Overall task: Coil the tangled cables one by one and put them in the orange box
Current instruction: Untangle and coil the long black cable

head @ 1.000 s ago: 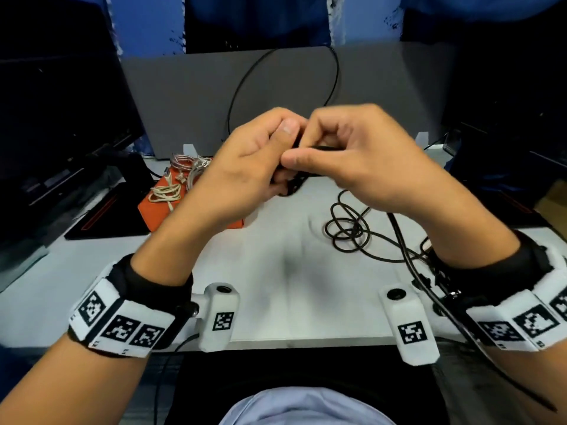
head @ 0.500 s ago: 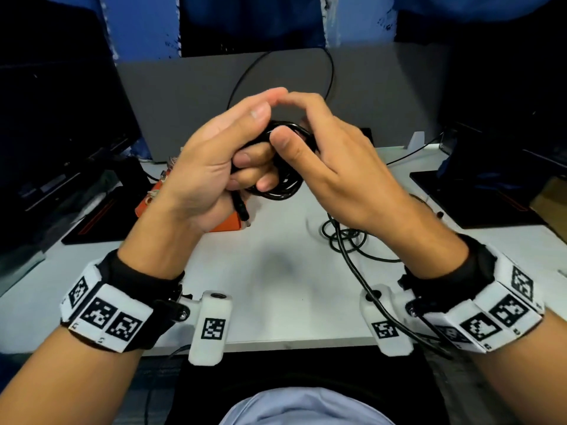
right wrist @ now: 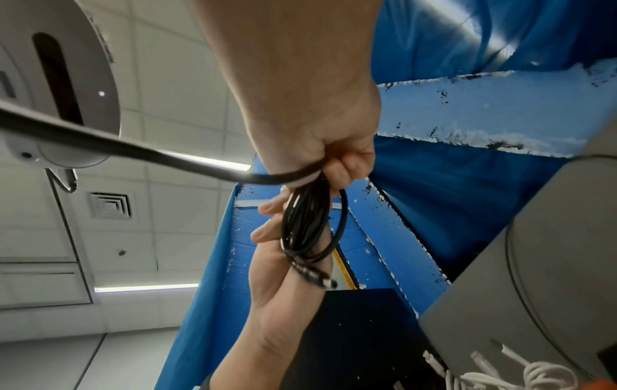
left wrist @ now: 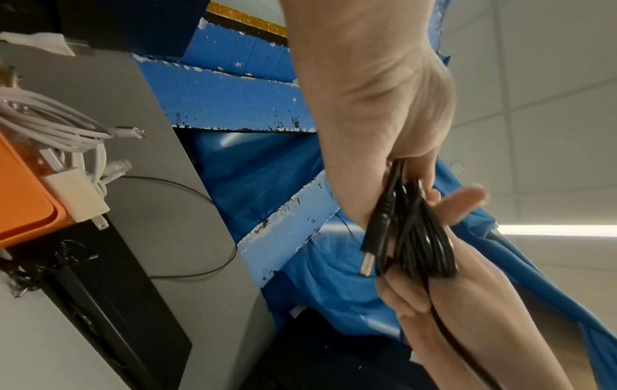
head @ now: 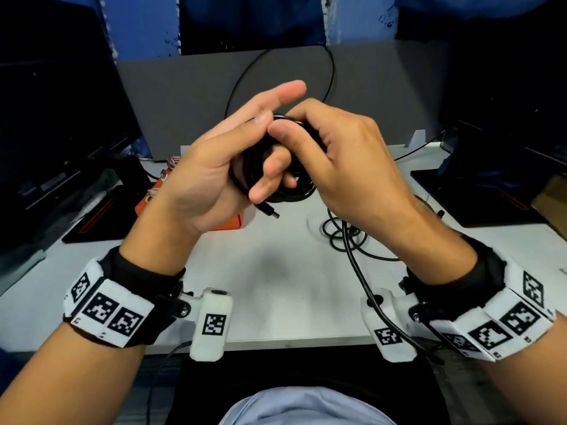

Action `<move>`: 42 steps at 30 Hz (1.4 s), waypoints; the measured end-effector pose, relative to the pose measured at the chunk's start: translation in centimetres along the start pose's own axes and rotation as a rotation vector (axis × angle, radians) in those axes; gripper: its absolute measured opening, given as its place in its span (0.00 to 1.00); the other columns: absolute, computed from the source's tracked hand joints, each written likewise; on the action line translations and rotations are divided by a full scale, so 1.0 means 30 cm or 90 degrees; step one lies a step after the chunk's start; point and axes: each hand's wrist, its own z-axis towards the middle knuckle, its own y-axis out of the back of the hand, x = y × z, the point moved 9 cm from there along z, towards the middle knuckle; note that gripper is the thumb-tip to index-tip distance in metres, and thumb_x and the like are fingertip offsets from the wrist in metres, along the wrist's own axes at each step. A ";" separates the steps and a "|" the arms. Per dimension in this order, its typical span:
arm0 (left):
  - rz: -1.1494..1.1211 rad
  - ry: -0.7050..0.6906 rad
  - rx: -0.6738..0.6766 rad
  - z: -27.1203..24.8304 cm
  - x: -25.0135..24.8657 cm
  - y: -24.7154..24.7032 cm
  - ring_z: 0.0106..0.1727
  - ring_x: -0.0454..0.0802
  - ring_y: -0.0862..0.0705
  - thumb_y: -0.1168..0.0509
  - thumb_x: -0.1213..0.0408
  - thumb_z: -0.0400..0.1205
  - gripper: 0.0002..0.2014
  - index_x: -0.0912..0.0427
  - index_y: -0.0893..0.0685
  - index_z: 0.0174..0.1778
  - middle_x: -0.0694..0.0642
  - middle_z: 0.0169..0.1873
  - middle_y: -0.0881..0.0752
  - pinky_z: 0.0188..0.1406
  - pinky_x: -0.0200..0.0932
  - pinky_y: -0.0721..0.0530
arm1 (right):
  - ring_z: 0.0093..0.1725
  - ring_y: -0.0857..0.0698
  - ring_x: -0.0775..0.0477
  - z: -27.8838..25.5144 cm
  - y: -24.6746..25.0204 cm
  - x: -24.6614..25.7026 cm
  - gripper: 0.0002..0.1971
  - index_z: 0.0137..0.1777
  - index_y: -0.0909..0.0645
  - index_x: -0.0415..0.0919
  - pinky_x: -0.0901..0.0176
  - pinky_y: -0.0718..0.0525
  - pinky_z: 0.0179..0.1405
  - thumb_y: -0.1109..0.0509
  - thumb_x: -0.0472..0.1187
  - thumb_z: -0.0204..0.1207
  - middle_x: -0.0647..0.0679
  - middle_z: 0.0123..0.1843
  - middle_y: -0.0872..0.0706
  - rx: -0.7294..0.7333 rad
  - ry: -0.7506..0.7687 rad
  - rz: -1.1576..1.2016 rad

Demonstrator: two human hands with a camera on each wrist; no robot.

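Both hands are up over the desk (head: 276, 286), and between them sits the black cable coil (head: 285, 191), several loops bunched together. The left hand (head: 214, 167) has its lower fingers (head: 270, 176) curled through the loops while its index and thumb stretch out nearly straight, so the hold is loose at the top. The right hand (head: 343, 167) pinches the upper arc of the coil with curled fingers, and the free run of cable passes under it and drops toward the uncoiled tangle (head: 343, 237) lying on the desk just below. The barrel plug (head: 270, 212) pokes out of the bottom of the bundle, pointing down and right, held by nothing but the loops around it. That is the weak spot: if the left fingers relax during the next wrap, the plug end could slide free and the inner turns spring open. The trailing length also runs close past the right wrist mount (head: 389, 326), and a snag there would likely jerk the coil out of shape. The orange box (head: 224, 223) waits behind the left hand, mostly hidden, with white cables (left wrist: 66, 137) already piled in it and spilling over the rim, so a sloppy drop could catch them or knock something out.
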 end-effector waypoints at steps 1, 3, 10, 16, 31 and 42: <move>-0.012 0.015 0.032 -0.008 -0.004 -0.008 0.22 0.43 0.22 0.52 0.56 0.92 0.24 0.58 0.34 0.84 0.51 0.28 0.20 0.48 0.42 0.13 | 0.42 0.16 0.57 -0.002 -0.005 0.010 0.17 0.52 0.13 0.44 0.61 0.20 0.42 0.37 0.55 0.88 0.57 0.39 0.12 0.019 0.006 -0.014; -0.040 0.042 0.074 -0.016 -0.006 -0.024 0.22 0.43 0.20 0.53 0.46 0.89 0.29 0.57 0.33 0.83 0.51 0.28 0.18 0.49 0.43 0.12 | 0.41 0.17 0.58 -0.003 -0.014 0.024 0.17 0.53 0.13 0.44 0.66 0.23 0.40 0.37 0.54 0.89 0.57 0.39 0.13 0.047 0.016 -0.020; -0.230 0.038 0.075 0.002 0.025 -0.054 0.18 0.41 0.22 0.53 0.61 0.93 0.20 0.56 0.24 0.76 0.46 0.21 0.24 0.46 0.43 0.13 | 0.44 0.12 0.55 0.013 0.002 0.009 0.16 0.52 0.10 0.44 0.61 0.19 0.44 0.37 0.52 0.89 0.54 0.41 0.09 0.070 0.024 0.040; -0.360 0.052 0.113 0.006 0.028 -0.070 0.16 0.45 0.38 0.54 0.59 0.93 0.20 0.62 0.16 0.62 0.47 0.20 0.37 0.34 0.43 0.22 | 0.41 0.14 0.54 0.010 -0.012 0.022 0.23 0.50 0.13 0.36 0.55 0.18 0.42 0.41 0.54 0.89 0.50 0.39 0.12 0.072 0.043 0.103; 0.007 -0.144 -0.434 -0.043 -0.062 0.204 0.30 0.45 0.22 0.47 0.65 0.94 0.10 0.58 0.20 0.57 0.50 0.32 0.23 0.47 0.45 0.17 | 0.24 0.16 0.54 -0.125 -0.207 -0.034 0.17 0.78 0.31 0.37 0.64 0.19 0.23 0.42 0.34 0.91 0.60 0.36 0.12 0.542 -0.086 0.030; 0.424 0.007 -0.191 -0.023 -0.029 0.034 0.32 0.50 0.15 0.49 0.62 0.95 0.16 0.64 0.17 0.56 0.58 0.32 0.15 0.31 0.35 0.22 | 0.43 0.10 0.44 -0.037 -0.057 0.047 0.03 0.54 0.22 0.41 0.47 0.15 0.46 0.30 0.38 0.87 0.49 0.35 0.13 0.338 0.034 0.100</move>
